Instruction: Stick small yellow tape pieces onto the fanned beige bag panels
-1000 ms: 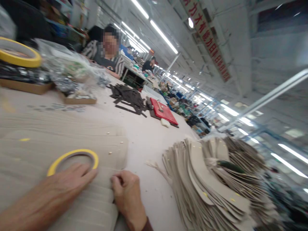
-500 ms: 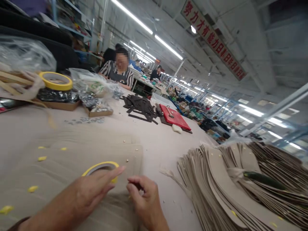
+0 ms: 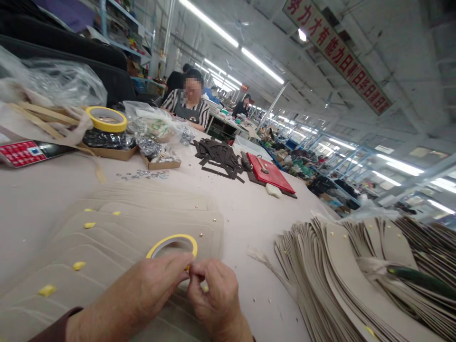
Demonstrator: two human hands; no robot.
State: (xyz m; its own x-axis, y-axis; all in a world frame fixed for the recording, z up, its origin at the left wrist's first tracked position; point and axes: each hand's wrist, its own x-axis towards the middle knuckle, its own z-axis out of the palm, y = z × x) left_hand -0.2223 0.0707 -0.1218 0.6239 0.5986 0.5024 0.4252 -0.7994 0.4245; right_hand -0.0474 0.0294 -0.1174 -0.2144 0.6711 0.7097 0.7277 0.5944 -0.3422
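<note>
My left hand (image 3: 156, 282) is closed around a roll of yellow tape (image 3: 154, 249), its ring tilted up above the wrist. My right hand (image 3: 217, 297) is pinched shut close against the left fingertips at the roll's near edge; what lies between its fingers is hidden. A speck of yellow shows beside the right fingers. Under both hands lie overlapping flat beige fabric pieces (image 3: 117, 247), with small yellow tape bits (image 3: 79, 266) stuck on several of them. Small gold-coloured studs (image 3: 201, 235) sit near the right ends of the pieces.
At right stands a thick bundle of beige strips (image 3: 342, 275). Farther back lie dark strips (image 3: 221, 159), a red pad (image 3: 270, 173), small boxes of metal parts (image 3: 162, 164) and another yellow tape roll (image 3: 106, 127). A person (image 3: 188, 107) sits across the table.
My right hand has closed in on the left fingertips; a gap showed between them before. The left fingers, stretched out earlier, are now bent toward the right hand. The view has shifted slightly left.
</note>
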